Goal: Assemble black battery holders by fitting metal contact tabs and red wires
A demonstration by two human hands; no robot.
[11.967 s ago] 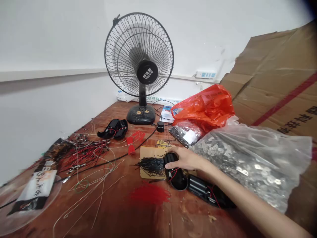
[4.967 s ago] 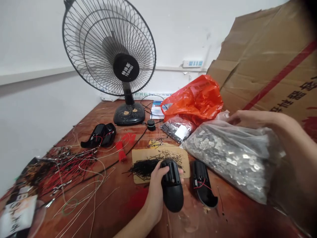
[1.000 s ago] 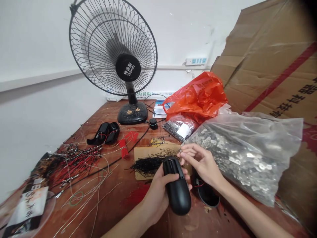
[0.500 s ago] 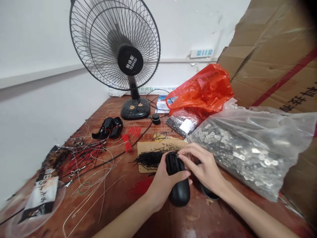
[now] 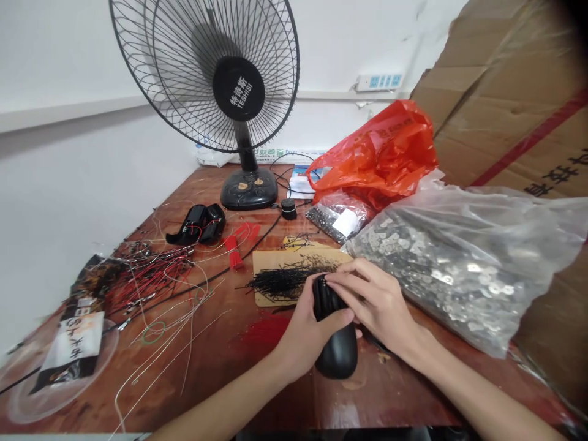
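Observation:
My left hand (image 5: 303, 337) is wrapped round a black rounded plastic housing (image 5: 340, 355), thumb across its front. Ridged slots show at the housing's far end, which points away from me. The fingertips of my right hand (image 5: 381, 300) are pinched together at that slotted end; a tiny shiny bit shows beside them, too small to name. Just behind the housing, a bundle of short black wires (image 5: 280, 282) lies on a tan board (image 5: 264, 260). Under my right hand a dark object is mostly hidden.
A fan (image 5: 248, 193) stands at the back. On the right are a clear bag of metal tabs (image 5: 450, 269), a red plastic bag (image 5: 381, 156) and a cardboard box (image 5: 509, 104). Red wires (image 5: 156, 278), black housings (image 5: 197, 223) and a plastic lid (image 5: 98, 367) lie left.
The view has tilted down slightly, showing the table's near edge. The housing has turned a little in my left hand, and my right fingertips have shifted across its slotted end.

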